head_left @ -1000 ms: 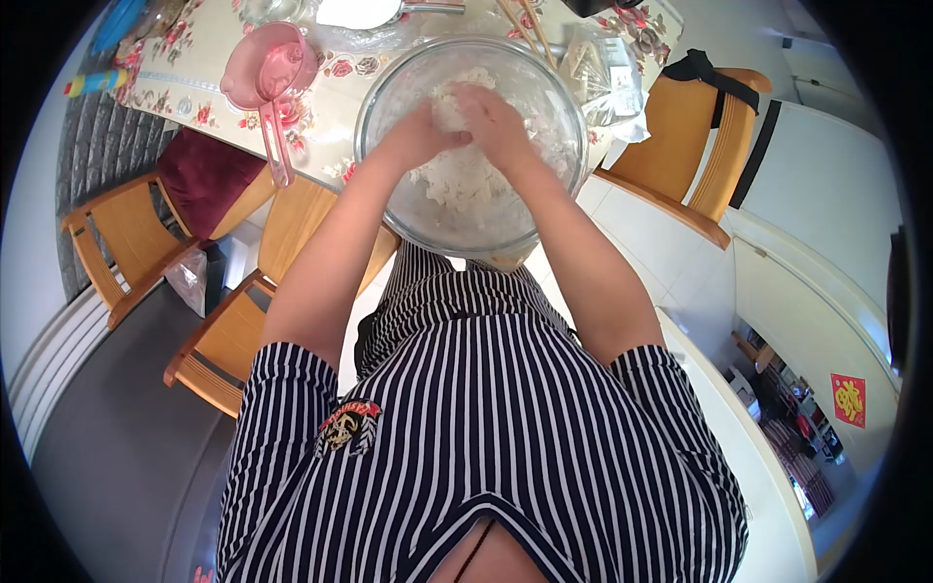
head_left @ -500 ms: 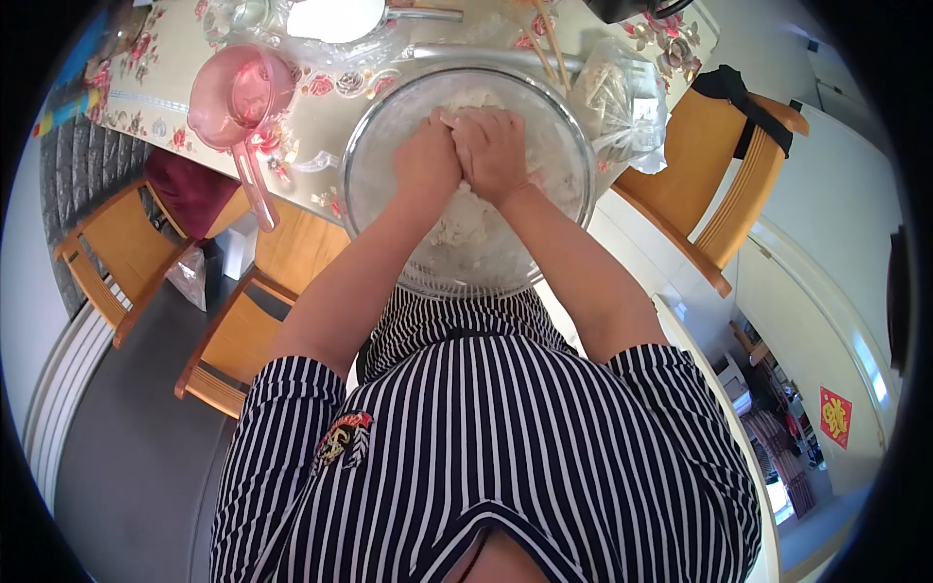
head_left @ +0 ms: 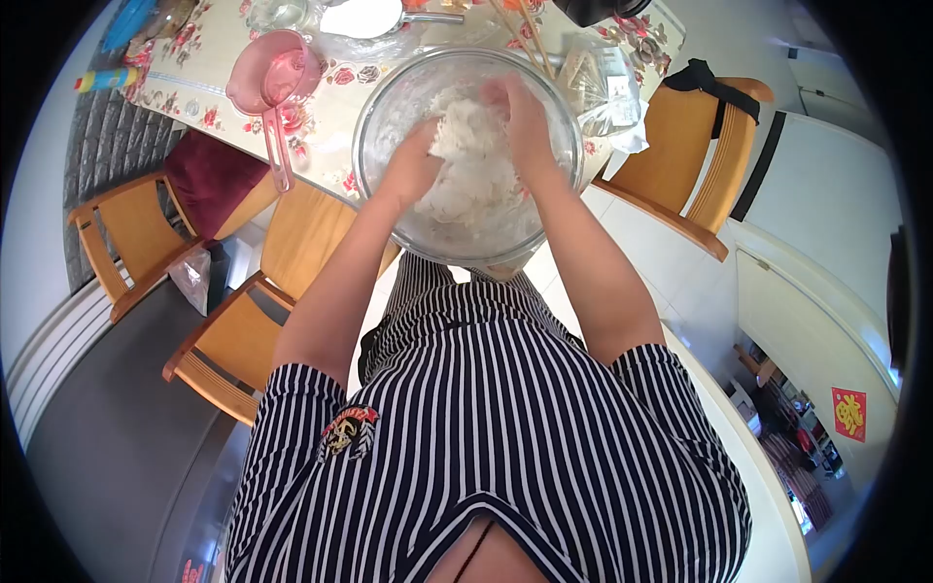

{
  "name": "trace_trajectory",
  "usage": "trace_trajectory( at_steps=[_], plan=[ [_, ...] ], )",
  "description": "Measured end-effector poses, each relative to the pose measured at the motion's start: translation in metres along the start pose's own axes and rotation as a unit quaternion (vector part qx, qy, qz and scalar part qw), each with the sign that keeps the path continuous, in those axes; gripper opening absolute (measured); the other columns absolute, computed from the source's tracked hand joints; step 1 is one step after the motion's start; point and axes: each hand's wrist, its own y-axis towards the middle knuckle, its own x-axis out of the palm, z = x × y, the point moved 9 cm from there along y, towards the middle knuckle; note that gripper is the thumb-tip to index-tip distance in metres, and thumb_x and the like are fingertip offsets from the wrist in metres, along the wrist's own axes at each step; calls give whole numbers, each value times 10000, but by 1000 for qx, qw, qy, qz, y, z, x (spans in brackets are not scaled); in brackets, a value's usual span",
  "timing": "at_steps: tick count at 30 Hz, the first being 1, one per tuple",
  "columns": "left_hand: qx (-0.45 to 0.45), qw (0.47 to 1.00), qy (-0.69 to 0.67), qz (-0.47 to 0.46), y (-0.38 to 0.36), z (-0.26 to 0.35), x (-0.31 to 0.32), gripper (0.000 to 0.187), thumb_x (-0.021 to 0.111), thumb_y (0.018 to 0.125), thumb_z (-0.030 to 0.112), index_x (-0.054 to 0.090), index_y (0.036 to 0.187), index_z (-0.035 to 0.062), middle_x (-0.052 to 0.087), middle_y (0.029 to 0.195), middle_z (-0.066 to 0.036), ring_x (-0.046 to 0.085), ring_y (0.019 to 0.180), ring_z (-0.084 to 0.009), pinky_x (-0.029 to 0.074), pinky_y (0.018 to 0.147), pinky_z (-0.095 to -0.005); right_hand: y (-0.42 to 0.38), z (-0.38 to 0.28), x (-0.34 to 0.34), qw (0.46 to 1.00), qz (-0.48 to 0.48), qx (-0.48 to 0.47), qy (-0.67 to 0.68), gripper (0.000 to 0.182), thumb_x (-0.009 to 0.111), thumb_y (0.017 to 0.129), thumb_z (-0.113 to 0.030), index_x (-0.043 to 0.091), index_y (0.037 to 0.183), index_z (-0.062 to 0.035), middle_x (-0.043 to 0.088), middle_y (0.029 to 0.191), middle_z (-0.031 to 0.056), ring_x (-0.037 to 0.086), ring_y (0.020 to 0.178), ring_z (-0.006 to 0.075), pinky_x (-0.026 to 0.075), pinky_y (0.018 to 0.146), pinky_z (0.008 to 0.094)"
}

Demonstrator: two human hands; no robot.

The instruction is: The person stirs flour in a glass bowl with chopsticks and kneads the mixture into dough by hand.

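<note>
A large clear bowl (head_left: 363,199) sits at the table's near edge, its near side reaching over the edge toward my body. In it lies a rough, pale lump of dough (head_left: 471,131), with more whitish, floury dough spread below it. My left hand (head_left: 412,163) cups the lump's left side, fingers curled against it and partly hidden. On the opposite side, my right hand (head_left: 525,126) bends in at the lump's upper right edge, its fingers smeared by motion. The two hands are apart, with the lump between them.
A pink translucent dipper (head_left: 255,83) stands left of the bowl, its handle past the table edge. Behind are a white ladle-like utensil (head_left: 362,17) on plastic wrap and chopsticks (head_left: 523,37). A plastic bag (head_left: 610,97) lies right. Wooden chairs (head_left: 695,146) flank the table.
My hands were together, pressing down on the dough; now they have parted to either side of it, leaving the lump exposed. The view has shifted slightly.
</note>
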Motion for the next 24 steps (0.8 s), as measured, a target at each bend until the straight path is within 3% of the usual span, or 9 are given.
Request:
trace_trajectory(
  at_steps=[1,5,6,7,11,13,17,19,24],
  plan=[
    [4,1000,3,2,-8,4,0,521,631,837,30,594,1351,98,604,1347,-186,548,1288,-373,441,1078,-408,0,23,13,985,-58,140,83,535,437,1058,-474,679,1181,-14,690,1095,64,632,1048,197,479,977,361],
    [34,994,79,-64,-23,8,4,717,685,813,41,448,1489,64,428,1537,-198,398,1435,-350,368,1162,-368,-32,45,48,946,-132,297,24,626,372,1054,-535,668,1210,-6,706,1092,106,648,1062,247,482,978,392],
    [-40,987,98,-123,-32,13,2,793,714,801,81,379,1519,36,376,1573,-201,367,1459,-347,351,1176,-361,-32,35,52,967,-159,132,-152,596,388,1048,-512,671,1208,-13,705,1105,134,648,1061,288,486,969,410],
    [-76,979,106,-155,-38,16,2,836,729,795,101,345,1534,22,351,1590,-202,352,1471,-346,342,1183,-358,-41,11,63,931,-173,-40,-320,566,404,1042,-489,673,1207,-20,704,1119,163,649,1061,330,490,959,428],
    [-50,967,173,-178,-40,27,0,976,759,772,168,232,1575,-8,265,1643,-202,289,1509,-355,323,1195,-346,-73,1,67,926,-113,-32,-359,457,447,1021,-383,670,1220,-38,682,1138,201,629,1059,393,489,945,461],
    [44,967,204,-146,-30,25,9,921,739,774,164,280,1557,10,310,1617,-204,333,1479,-372,340,1183,-394,-78,-4,60,897,-2,-102,-431,382,489,984,-277,659,1233,-43,682,1122,184,633,1017,387,491,917,472],
    [54,942,322,-83,-19,5,28,842,744,757,160,366,1496,20,417,1533,-190,433,1395,-364,396,1107,-450,-76,-5,47,879,77,-202,-426,348,521,959,-211,652,1238,-49,685,1072,148,635,959,361,495,860,472],
    [95,924,370,5,-7,14,25,673,736,744,145,466,1350,32,544,1318,-161,533,1230,-347,437,989,-481,-65,-9,46,850,85,-285,-435,344,541,939,-184,652,1239,-57,672,1019,126,628,906,336,496,815,451],
    [12,926,377,2,42,-6,36,460,705,792,167,515,1186,24,578,1101,-173,566,1073,-386,446,920,-520,-12,2,39,832,65,-323,-447,231,590,898,-184,676,1092,-93,677,931,97,626,839,312,501,736,450]
  ],
)
